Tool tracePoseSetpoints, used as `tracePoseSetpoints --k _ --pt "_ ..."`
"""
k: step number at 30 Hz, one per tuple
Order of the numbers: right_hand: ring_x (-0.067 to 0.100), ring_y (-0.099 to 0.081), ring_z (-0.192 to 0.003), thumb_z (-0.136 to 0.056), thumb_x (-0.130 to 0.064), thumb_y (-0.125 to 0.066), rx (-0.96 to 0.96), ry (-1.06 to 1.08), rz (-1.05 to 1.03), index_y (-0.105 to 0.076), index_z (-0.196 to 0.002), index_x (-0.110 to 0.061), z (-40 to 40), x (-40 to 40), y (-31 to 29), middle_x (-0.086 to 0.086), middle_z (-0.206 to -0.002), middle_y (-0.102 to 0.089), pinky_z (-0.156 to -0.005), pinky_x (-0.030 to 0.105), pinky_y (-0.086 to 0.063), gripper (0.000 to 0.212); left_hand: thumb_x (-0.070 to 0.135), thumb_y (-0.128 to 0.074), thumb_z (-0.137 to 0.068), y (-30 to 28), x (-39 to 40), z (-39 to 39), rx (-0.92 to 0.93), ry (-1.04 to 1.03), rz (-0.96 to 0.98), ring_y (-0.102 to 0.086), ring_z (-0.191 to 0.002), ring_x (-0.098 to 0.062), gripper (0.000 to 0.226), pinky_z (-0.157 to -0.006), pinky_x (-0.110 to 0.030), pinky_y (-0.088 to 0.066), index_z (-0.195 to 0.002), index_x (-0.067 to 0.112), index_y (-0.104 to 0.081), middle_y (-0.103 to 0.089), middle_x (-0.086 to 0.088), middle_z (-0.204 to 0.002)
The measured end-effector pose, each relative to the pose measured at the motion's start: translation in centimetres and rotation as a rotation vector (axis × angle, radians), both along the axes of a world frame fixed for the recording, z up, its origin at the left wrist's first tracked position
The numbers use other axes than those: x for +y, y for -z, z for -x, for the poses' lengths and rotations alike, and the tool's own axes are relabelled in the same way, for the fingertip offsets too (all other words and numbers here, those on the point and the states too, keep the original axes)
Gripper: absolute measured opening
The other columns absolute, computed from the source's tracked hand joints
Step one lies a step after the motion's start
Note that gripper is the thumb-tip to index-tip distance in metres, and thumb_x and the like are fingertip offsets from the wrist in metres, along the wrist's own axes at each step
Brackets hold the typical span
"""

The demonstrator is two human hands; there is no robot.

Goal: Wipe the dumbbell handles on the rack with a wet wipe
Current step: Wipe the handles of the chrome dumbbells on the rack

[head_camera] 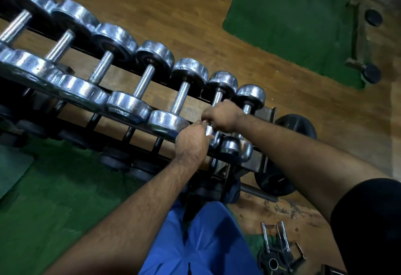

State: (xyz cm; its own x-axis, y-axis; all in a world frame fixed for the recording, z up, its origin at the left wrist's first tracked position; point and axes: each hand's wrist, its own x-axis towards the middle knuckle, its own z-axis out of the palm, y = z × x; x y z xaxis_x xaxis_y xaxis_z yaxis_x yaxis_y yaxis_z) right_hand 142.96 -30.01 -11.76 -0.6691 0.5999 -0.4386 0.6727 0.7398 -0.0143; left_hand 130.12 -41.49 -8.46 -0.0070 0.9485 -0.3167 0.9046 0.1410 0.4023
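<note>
Dumbbell handle (pixel 217 98): gripped by right hand (pixel 223 115); left hand (pixel 192 144) at its 7 o'clock, fingers curled, grip unclear.

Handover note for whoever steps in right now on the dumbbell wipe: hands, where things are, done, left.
Right hand: wrapped round the handle of the second dumbbell from the right end of the top row.
Left hand: at that dumbbell's near head, fingers curled, pinching something small and pale, possibly the wet wipe; too little shows to be sure.
Rack: top row of chrome dumbbells running left, more below.
Done: cannot tell from this frame which handles are wiped.
Left: finish this handle; the end dumbbell and those to the left need checking.
</note>
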Motion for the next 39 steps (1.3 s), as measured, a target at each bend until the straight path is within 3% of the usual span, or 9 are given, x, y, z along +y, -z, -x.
tracePoseSetpoints --k 3,6,9,11,16,19,24,35,39 --pt "0.016 -0.063 -0.104 -0.088 -0.031 -0.044 0.116 0.099 0.083 -0.062 -0.114 -0.038 -1.0 -0.3 0.1 -0.018 -0.118 -0.065 -0.076 0.032 -0.035 0.032 0.044 -0.062 -0.092 -0.3 0.1 0.3 -0.028 -0.013 0.0 -0.065 -0.095 -0.022 0.041 -0.069 -0.035 -0.055 -0.126 0.022 -0.058 -0.065 0.003 -0.114" --pt "0.019 -0.06 -0.109 -0.096 -0.03 -0.042 0.114 0.274 -0.026 -0.063 -0.118 -0.039 -0.8 1.0 -0.1 -0.021 -0.13 -0.058 -0.079 0.034 -0.036 0.031 0.045 -0.064 -0.089 -0.1 0.4 0.4 -0.068 -0.035 0.022 -0.064 -0.093 -0.02 0.038 -0.069 -0.035 -0.056 -0.12 0.022 -0.062 -0.066 0.004 -0.108" --pt "0.015 -0.062 -0.108 -0.089 -0.031 -0.042 0.102 0.189 0.032 -0.064 -0.116 -0.039 -0.5 -0.6 0.2 -0.022 -0.125 -0.06 -0.081 0.035 -0.042 0.036 0.047 -0.066 -0.087 -0.3 0.9 0.4 -0.036 -0.033 0.054 -0.064 -0.089 -0.019 0.038 -0.064 -0.032 -0.051 -0.116 0.022 -0.063 -0.068 0.003 -0.101" --pt "0.011 -0.061 -0.106 -0.087 -0.033 -0.04 0.142 0.162 0.059 -0.062 -0.119 -0.041 -1.2 -1.6 0.3 -0.026 -0.128 -0.058 -0.077 0.032 -0.035 0.04 0.048 -0.067 -0.086 -0.4 1.4 0.4 -0.002 -0.021 0.088 -0.065 -0.088 -0.019 0.038 -0.063 -0.031 -0.05 -0.113 0.021 -0.065 -0.069 0.001 -0.097" --pt "0.021 -0.061 -0.109 -0.1 -0.031 -0.044 0.089 0.355 -0.084 -0.059 -0.128 -0.042 -0.8 0.0 0.0 -0.023 -0.149 -0.042 -0.079 0.036 -0.042 0.034 0.046 -0.071 -0.084 -0.5 2.2 0.3 0.045 -0.001 0.112 -0.065 -0.088 -0.022 0.034 -0.071 -0.033 -0.056 -0.103 0.018 -0.068 -0.069 -0.003 -0.096" --pt "0.017 -0.066 -0.105 -0.092 -0.021 -0.048 0.111 0.206 0.0 -0.057 -0.131 -0.042 -1.6 -0.9 0.1 -0.024 -0.15 -0.041 -0.074 0.033 -0.052 0.045 0.046 -0.071 -0.084 -0.5 2.4 0.3 0.057 0.017 0.116 -0.066 -0.088 -0.021 0.035 -0.068 -0.031 -0.053 -0.103 0.016 -0.065 -0.069 -0.003 -0.098" --pt "0.021 -0.065 -0.109 -0.102 -0.031 -0.04 0.139 0.362 -0.048 -0.049 -0.137 -0.048 -2.5 0.3 -0.1 -0.027 -0.155 -0.032 -0.073 0.036 -0.055 0.041 0.044 -0.072 -0.084 -0.9 2.5 -0.4 0.127 0.051 0.125 -0.067 -0.082 -0.02 0.031 -0.066 -0.03 -0.054 -0.098 0.017 -0.067 -0.069 -0.003 -0.092" --pt "0.022 -0.063 -0.112 -0.104 -0.033 -0.038 0.24 0.338 -0.037 -0.055 -0.133 -0.041 -2.2 0.5 1.3 -0.024 -0.154 -0.034 -0.072 0.034 -0.052 0.035 0.033 -0.07 -0.088 -1.0 3.3 -0.5 0.1 0.068 0.19 -0.065 -0.088 -0.022 0.025 -0.062 -0.031 -0.047 -0.104 0.015 -0.065 -0.068 -0.005 -0.099" --pt "0.017 -0.059 -0.121 -0.102 -0.03 -0.042 0.326 0.509 -0.055 -0.056 -0.134 -0.042 -3.1 0.6 1.1 -0.025 -0.153 -0.037 -0.086 0.034 -0.052 0.036 0.04 -0.074 -0.084 -0.8 3.5 -0.3 0.06 0.039 0.21 -0.064 -0.084 -0.021 0.032 -0.062 -0.031 -0.048 -0.101 0.015 -0.065 -0.068 -0.004 -0.094"
